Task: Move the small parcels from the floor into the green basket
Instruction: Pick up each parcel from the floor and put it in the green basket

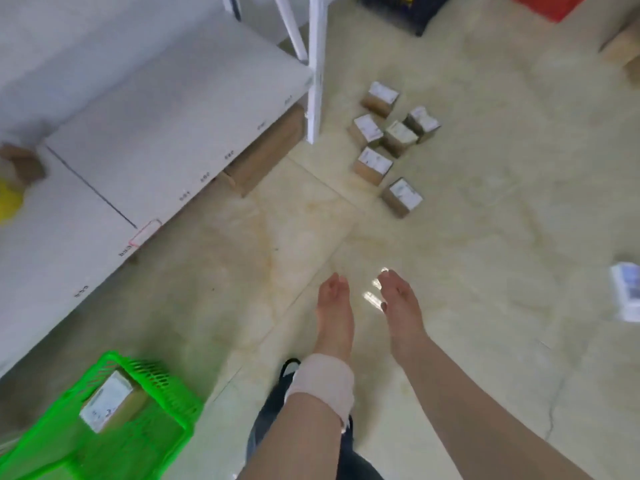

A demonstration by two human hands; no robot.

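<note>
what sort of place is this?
Probably a parcel storeroom or sorting room: labelled small parcels on the tiled floor, white shelving with edge labels, and a green basket holding one parcel.

We see the green basket (162, 379), bright slatted plastic, standing on the floor with one small brown parcel (110, 400) lying inside it, white label facing up. Well apart from the basket, beyond it and to its right, we count six more small parcels (400, 138) clustered loosely on the floor. Each is a brown carton with a white label on top. The nearest parcel (401, 197) sits slightly apart from the others.
</note>
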